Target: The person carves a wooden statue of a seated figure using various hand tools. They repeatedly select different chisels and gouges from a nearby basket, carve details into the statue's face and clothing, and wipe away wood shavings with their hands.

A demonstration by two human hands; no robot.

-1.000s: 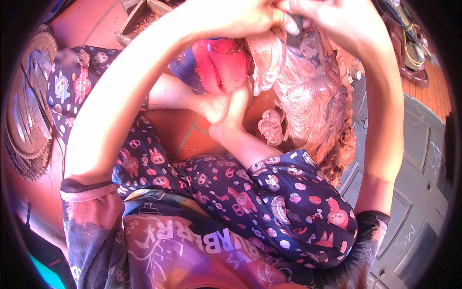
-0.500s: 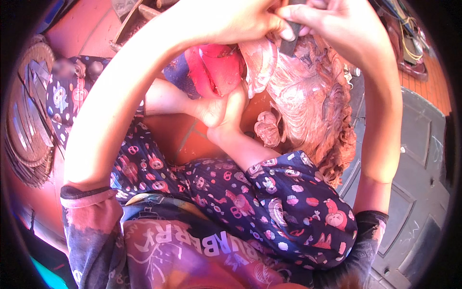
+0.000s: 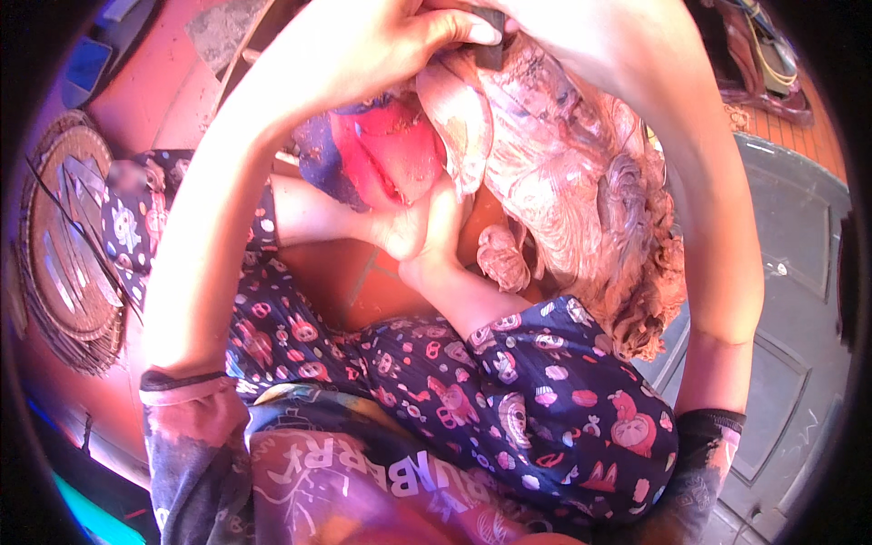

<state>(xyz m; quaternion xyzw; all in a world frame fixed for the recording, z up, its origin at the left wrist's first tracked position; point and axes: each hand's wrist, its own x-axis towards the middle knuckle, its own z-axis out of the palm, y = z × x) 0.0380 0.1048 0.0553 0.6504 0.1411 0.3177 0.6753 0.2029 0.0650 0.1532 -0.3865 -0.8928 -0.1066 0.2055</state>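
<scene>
At the top edge, my left hand (image 3: 436, 32) is closed on a dark flat strip (image 3: 490, 47), its thumb pressed along the strip's side. My right hand (image 3: 538, 16) comes in beside the strip, closed against its other side, with most of its fingers cut off by the frame. The strip's lower end rests on or just above a large carved wooden piece (image 3: 554, 195), brown and covered in swirling grooves. This carving leans between my legs, its frilled edge toward my right knee. I cannot make out what kind of tool the strip is.
A red and dark blue cushion-like thing (image 3: 386, 154), dusted with shavings, lies beyond my bare feet. Left on the tiled floor stands a round woven tray (image 3: 77, 227) with thin tools. A grey panel (image 3: 772, 300) lies at right, with coiled cords (image 3: 772, 54) beyond it.
Both hands and the strip have shifted left and up in the picture, and the right fingers have mostly left the frame. The whole view has also moved slightly; the carving shows more.
</scene>
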